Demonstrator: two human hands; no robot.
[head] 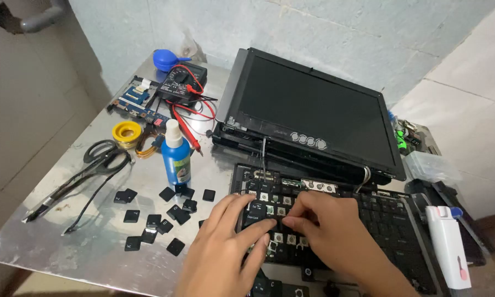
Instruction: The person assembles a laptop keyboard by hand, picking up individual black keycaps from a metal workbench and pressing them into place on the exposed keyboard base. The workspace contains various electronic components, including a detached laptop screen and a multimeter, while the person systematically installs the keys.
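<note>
Nearest the camera, the left hand [225, 242] lies flat on the near-left part of the black laptop keyboard [335, 231], fingers spread and pressing, grasping nothing; the right hand [324, 231] sits just beside it, fingertips bent down onto a key in the bared patch, though whether they pinch a keycap cannot be told. The keyboard rests on the metal table [82, 242], several caps already off so that pale switch mounts show. Loose black keycaps [159, 214] lie scattered to its left; they look light, thin and brittle, best taken by their edges with two fingertips, and the small clips under them would likely snap if forced. Beyond them stands a blue spray bottle [176, 157]; black scissors [99, 162] and a yellow reel [126, 132] lie further left. Behind the keyboard leans the laptop screen [313, 110]; a multimeter [182, 81] sits far back.
</note>
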